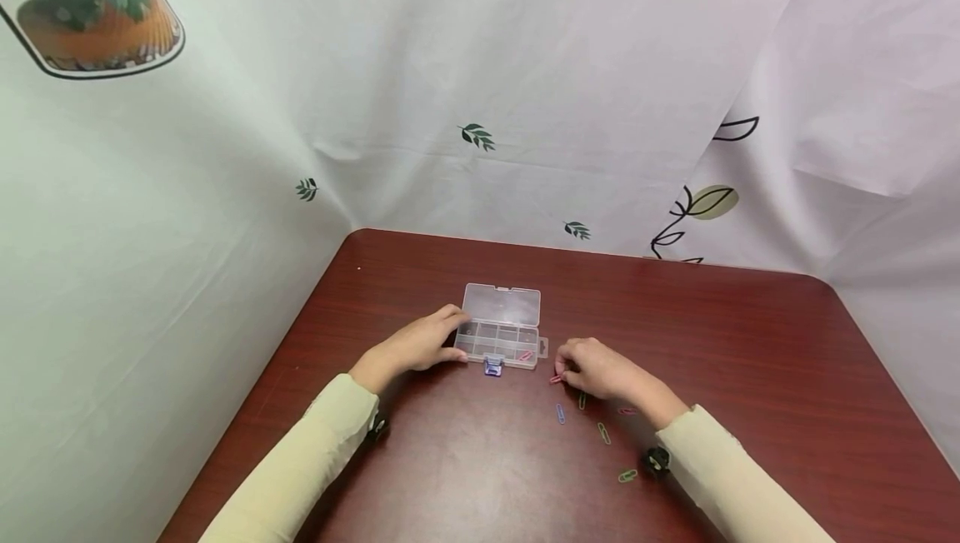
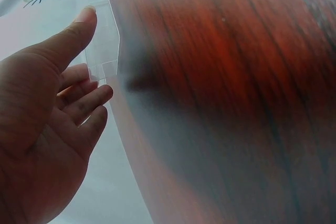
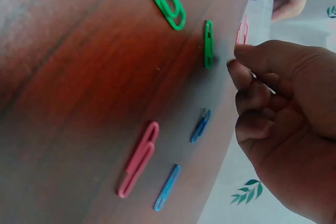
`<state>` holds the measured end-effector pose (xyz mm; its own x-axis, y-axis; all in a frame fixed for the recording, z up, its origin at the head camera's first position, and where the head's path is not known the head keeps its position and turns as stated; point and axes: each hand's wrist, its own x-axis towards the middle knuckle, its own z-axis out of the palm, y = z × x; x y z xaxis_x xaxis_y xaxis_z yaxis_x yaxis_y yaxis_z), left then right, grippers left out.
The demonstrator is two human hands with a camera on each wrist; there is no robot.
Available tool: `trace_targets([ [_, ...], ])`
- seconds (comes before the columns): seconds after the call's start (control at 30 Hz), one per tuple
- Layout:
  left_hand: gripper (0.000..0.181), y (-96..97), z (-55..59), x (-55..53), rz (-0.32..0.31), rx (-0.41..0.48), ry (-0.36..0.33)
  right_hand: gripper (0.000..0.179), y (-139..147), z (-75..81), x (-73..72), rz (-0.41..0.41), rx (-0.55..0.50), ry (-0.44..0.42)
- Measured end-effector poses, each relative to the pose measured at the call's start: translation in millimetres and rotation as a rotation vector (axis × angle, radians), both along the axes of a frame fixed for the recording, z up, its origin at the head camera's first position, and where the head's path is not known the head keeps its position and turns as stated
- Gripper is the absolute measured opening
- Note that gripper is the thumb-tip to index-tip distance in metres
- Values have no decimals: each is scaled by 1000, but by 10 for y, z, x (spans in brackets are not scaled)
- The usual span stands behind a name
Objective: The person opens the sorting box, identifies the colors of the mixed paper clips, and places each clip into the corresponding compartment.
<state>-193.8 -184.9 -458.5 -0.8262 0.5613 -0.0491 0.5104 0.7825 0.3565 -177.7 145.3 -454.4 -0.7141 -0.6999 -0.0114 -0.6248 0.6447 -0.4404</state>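
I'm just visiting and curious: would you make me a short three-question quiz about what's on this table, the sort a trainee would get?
1. True or false: the lid of the clear plastic box stands open.
2. Which hand rests against the box? A) the left hand B) the right hand C) neither
3. Fill in: the loose paper clips lie on the table near the ____ hand.

Key
1. True.
2. A: its fingers touch the box's left end.
3. Right: they lie scattered just by it, in pink, blue and green.
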Motion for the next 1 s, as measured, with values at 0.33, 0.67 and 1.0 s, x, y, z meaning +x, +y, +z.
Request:
trace_targets([
  [0.33,64,8,30,8,6,-2,-10,9,-32,159,-45,39,-31,-7],
  [0.67,64,7,26,4,1,-4,-16,13,-107,207,-93,34,-87,101],
  [1.0,64,10,3,-6,-1,-8,-9,11,-251,234,-137,18,-127,150],
])
